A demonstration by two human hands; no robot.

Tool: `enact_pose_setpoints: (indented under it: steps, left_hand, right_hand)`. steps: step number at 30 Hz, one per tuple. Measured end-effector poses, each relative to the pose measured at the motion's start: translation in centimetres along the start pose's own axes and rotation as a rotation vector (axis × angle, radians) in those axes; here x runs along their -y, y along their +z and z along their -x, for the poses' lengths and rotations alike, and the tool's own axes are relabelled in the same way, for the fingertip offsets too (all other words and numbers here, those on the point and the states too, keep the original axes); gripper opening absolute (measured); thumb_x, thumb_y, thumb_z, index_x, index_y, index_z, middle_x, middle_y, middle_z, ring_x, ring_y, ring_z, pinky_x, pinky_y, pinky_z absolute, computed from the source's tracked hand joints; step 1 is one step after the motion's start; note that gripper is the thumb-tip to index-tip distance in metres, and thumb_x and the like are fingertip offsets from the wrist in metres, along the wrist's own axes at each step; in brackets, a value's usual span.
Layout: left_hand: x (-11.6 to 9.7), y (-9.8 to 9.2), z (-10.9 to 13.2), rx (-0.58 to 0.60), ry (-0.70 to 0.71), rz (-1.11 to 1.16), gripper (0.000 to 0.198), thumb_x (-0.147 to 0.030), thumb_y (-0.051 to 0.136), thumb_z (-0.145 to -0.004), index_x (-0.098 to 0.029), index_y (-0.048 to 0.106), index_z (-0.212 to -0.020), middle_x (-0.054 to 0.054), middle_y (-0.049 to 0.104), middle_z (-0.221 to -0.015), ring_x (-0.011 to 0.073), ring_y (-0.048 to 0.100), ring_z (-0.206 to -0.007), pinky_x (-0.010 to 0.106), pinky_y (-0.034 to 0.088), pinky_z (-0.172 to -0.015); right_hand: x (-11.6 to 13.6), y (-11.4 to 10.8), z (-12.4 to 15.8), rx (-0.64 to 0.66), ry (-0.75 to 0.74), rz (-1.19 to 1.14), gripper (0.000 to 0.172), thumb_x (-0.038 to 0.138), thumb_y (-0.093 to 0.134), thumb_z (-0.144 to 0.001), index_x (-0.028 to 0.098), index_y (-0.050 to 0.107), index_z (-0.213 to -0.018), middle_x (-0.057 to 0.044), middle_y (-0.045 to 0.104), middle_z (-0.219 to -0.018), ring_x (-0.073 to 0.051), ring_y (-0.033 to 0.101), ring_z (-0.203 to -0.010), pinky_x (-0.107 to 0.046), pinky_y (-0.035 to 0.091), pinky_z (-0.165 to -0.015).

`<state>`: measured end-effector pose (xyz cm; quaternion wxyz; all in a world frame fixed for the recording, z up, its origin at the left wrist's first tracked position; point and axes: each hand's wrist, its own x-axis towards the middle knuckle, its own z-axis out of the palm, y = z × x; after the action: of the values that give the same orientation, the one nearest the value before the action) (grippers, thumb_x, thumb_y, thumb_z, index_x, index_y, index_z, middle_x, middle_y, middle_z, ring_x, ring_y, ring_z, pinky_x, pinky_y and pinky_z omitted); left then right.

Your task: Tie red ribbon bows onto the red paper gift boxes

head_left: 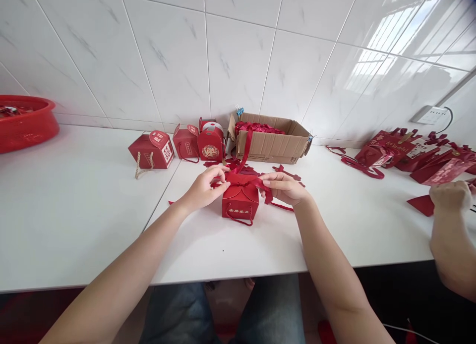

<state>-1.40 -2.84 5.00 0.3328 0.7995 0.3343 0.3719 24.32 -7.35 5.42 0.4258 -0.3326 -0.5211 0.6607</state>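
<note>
A small red gift box [240, 202] with gold lettering stands on the white table [82, 205] in front of me. My left hand [206, 188] pinches a red ribbon [241, 178] at the box's top left. At the top right, my right hand [284, 188] grips the same ribbon with closed fingers. The ribbon runs across the box's closed flaps, and a loose end hangs down by my right hand.
Three finished red boxes [152, 149] [186, 142] [210, 143] stand at the back. A cardboard carton [269, 145] holds red ribbons. A red basin [26, 121] sits far left. Flat red boxes [409, 150] pile at right, where another person's hand [451, 195] works.
</note>
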Motion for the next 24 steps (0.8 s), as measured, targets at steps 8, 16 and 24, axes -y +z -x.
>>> enact_pose_setpoints:
  steps: [8,16,24]
  left_hand:
    - [-3.2,0.8,-1.8,0.026,0.178,-0.222,0.022,-0.032,0.060,-0.080,-0.022,0.058,-0.099,0.005,0.063,-0.102,0.0221,0.059,-0.098,0.038,0.047,-0.090]
    - [-4.7,2.0,-3.0,-0.005,0.128,-0.164,0.015,-0.023,0.049,-0.082,-0.021,0.060,-0.091,0.002,0.067,-0.083,0.0169,0.062,-0.077,0.029,0.049,-0.071]
    - [-4.6,2.1,-2.6,-0.077,0.061,-0.127,0.012,-0.024,0.050,-0.083,-0.020,0.059,-0.090,0.002,0.067,-0.087,0.0175,0.063,-0.082,0.028,0.048,-0.071]
  right_hand:
    - [0.1,1.5,-0.4,-0.037,-0.041,0.034,0.035,0.030,0.075,-0.073,0.021,0.072,-0.107,-0.004,0.072,-0.095,-0.015,0.066,-0.084,-0.028,0.052,-0.079]
    - [0.2,2.0,-0.3,-0.130,-0.121,0.135,0.037,0.038,0.074,-0.076,0.022,0.063,-0.108,0.002,0.065,-0.071,-0.009,0.055,-0.059,-0.021,0.043,-0.056]
    - [0.6,2.9,-0.4,-0.151,-0.162,0.195,0.026,0.039,0.074,-0.075,0.020,0.068,-0.092,-0.003,0.069,-0.089,-0.013,0.064,-0.077,-0.028,0.052,-0.075]
